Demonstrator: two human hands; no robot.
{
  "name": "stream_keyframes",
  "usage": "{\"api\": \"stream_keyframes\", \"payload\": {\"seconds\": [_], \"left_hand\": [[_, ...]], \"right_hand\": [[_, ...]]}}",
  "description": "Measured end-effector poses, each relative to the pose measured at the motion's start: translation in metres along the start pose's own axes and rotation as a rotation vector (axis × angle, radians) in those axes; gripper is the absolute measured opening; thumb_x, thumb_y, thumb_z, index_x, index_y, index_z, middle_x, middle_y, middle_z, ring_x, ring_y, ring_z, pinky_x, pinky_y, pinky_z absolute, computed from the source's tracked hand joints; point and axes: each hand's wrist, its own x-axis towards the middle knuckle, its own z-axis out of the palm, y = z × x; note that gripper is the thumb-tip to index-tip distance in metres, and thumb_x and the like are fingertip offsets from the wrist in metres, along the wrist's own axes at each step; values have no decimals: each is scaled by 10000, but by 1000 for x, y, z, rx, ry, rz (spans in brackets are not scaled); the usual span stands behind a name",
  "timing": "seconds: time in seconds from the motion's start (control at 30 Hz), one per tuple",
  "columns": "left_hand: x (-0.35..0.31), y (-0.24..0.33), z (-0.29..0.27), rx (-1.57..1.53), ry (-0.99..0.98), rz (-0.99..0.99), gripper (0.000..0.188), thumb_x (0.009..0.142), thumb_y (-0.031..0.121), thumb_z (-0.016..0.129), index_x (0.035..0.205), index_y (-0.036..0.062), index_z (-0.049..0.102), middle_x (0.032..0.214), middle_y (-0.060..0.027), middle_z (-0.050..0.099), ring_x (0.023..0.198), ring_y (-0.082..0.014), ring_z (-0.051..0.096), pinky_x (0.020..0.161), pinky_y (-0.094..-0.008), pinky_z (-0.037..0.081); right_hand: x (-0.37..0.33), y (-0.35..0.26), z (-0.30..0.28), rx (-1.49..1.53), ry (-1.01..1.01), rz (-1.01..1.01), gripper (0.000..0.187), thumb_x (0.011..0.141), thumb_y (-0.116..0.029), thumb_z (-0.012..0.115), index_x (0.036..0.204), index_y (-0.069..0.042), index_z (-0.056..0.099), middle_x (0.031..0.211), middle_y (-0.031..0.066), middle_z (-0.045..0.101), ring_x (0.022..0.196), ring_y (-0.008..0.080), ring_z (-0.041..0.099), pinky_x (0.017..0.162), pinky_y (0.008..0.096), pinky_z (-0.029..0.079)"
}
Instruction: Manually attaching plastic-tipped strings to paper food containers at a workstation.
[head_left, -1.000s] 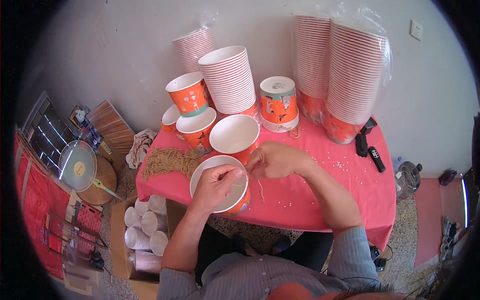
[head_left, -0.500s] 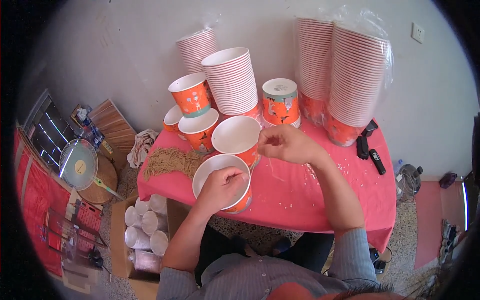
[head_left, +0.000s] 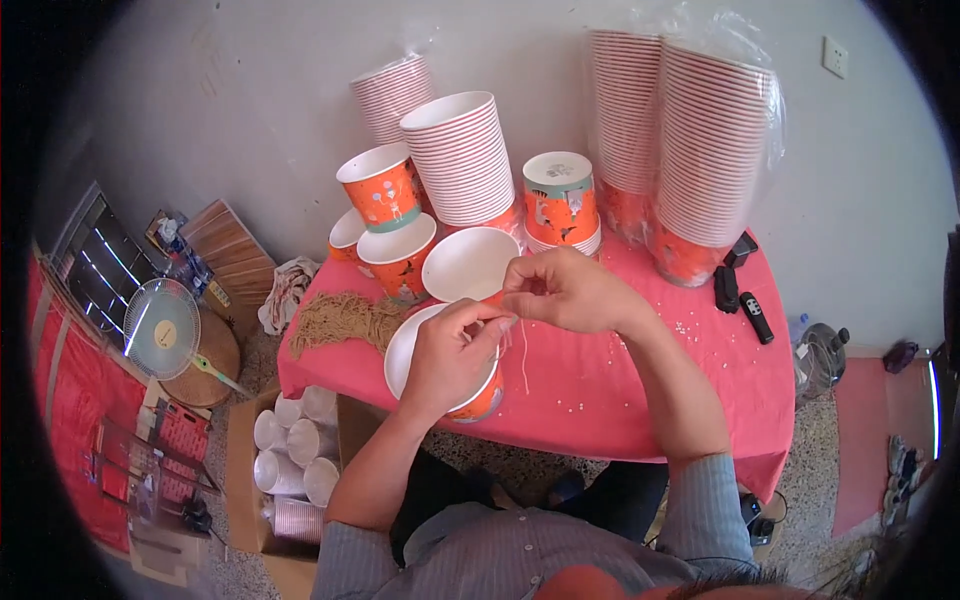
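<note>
While the orange paper bucket (head_left: 470, 395) is kept at the near edge of the desk (head_left: 640, 380), it is steadied from above by the left hand (head_left: 450, 355), which is laid over its white rim with the fingers (head_left: 478, 322) curled closed, apparently so that the wall is held still. A thin pale string (head_left: 524, 358) is seen hanging down just beside that rim; its upper end is pinched between the closed thumb and forefinger of the right hand (head_left: 565, 290), which is held just above and to the right of the left one, the two nearly touching. Whether the string is already passed through the wall cannot be told, since the spot is covered by the hands. A second open bucket (head_left: 470, 262) is placed directly behind, its white inside facing up. A bundle of tan cord (head_left: 345, 318) is laid to the left on the pink cloth, within reach of the left arm. Tall nested stacks of buckets (head_left: 690, 140) are set at the back against the wall, some in clear plastic wrap, where the working edge is left free. A carton of white cups (head_left: 290, 450) is noted on the floor at the left, and a small fan (head_left: 160, 328) beyond it
</note>
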Motion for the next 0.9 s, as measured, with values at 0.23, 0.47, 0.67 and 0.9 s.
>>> {"api": "stream_keyframes", "payload": {"seconds": [0.23, 0.47, 0.67, 0.9], "left_hand": [[-7, -15, -4, 20, 3, -4, 128, 971, 71, 767, 1052, -27, 761, 926, -94, 749, 786, -126, 695, 692, -295, 543], [-19, -34, -2, 42, -121, -83, 127, 973, 99, 746, 1034, -12, 758, 893, -84, 762, 753, -117, 677, 703, -296, 541], [-19, -31, -3, 98, -135, -124, 128, 983, 102, 722, 1051, -2, 750, 848, -90, 756, 736, -130, 686, 699, -305, 547], [-11, -29, 4, 104, -185, -132, 138, 993, 111, 715, 1070, 2, 749, 819, -72, 732, 732, -122, 667, 696, -301, 540]], "right_hand": [[-1, -6, 2, -142, 37, 45, 114, 976, -103, 741, 938, -9, 690, 752, 4, 632, 742, 80, 569, 673, 303, 481], [-6, 4, -12, 166, 207, -44, 88, 991, -46, 687, 918, 1, 673, 830, -20, 647, 761, 73, 595, 691, 270, 508], [-13, -20, -30, 300, 473, -51, 128, 1036, -97, 665, 948, -4, 666, 844, 16, 677, 770, 84, 636, 673, 270, 523], [-10, -17, -25, 406, 431, -104, 165, 1082, -157, 653, 985, -24, 670, 853, 5, 703, 762, 60, 646, 707, 255, 551]]}}
